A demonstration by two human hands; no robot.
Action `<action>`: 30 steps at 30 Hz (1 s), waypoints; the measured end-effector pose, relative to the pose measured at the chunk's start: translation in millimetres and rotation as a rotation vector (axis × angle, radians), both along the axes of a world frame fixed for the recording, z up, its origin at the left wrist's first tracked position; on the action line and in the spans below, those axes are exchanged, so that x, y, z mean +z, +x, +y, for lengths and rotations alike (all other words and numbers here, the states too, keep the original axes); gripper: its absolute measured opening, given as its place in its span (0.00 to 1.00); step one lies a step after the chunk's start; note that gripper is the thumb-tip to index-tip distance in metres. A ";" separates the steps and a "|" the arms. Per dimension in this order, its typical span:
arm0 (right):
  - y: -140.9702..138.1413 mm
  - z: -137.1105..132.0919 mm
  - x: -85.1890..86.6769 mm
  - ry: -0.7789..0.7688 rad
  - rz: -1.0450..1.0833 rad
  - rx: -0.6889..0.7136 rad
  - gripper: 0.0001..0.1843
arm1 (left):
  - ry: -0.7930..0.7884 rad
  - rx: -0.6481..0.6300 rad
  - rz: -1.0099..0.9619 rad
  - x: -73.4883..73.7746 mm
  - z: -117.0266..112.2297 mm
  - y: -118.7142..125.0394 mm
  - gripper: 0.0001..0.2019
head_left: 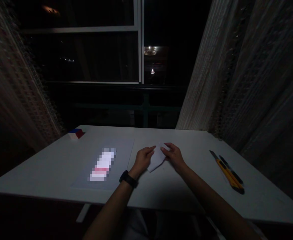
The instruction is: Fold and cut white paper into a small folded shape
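A folded piece of white paper is held between my two hands, just above or on the table's middle. My left hand grips its left edge, the index finger stretched along the top; a dark watch is on that wrist. On the other side, my right hand pinches the paper's upper right part between thumb and fingers. The paper looks pointed at the top. Its fold lines are too dim to make out.
Left of my hands, a lit phone, its screen blurred, lies on a white sheet. A coloured cube sits at the far left corner. To the right, a yellow utility knife lies beside a dark pen on the white table.
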State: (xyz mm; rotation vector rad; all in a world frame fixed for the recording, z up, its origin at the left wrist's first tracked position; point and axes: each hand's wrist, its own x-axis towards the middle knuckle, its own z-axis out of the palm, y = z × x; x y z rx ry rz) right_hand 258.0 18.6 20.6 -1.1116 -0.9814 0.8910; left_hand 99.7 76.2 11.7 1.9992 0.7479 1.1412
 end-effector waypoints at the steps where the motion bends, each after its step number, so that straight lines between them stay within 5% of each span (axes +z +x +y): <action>1: 1.5 1.8 -2.4 -0.007 -0.030 -0.016 0.20 | 0.058 0.006 0.040 0.5 -0.8 -0.2 0.15; 8: 3.3 7.1 -9.1 0.023 -0.005 -0.089 0.19 | 0.197 0.014 0.078 1.1 -4.0 -1.2 0.16; 15: 0.3 0.1 0.9 -0.008 0.148 -0.062 0.31 | 0.229 0.002 0.122 4.8 -8.5 -2.4 0.17; 30: 3.4 -0.8 3.3 -0.147 0.205 0.073 0.19 | 0.217 -0.015 0.155 7.8 -13.0 -2.1 0.16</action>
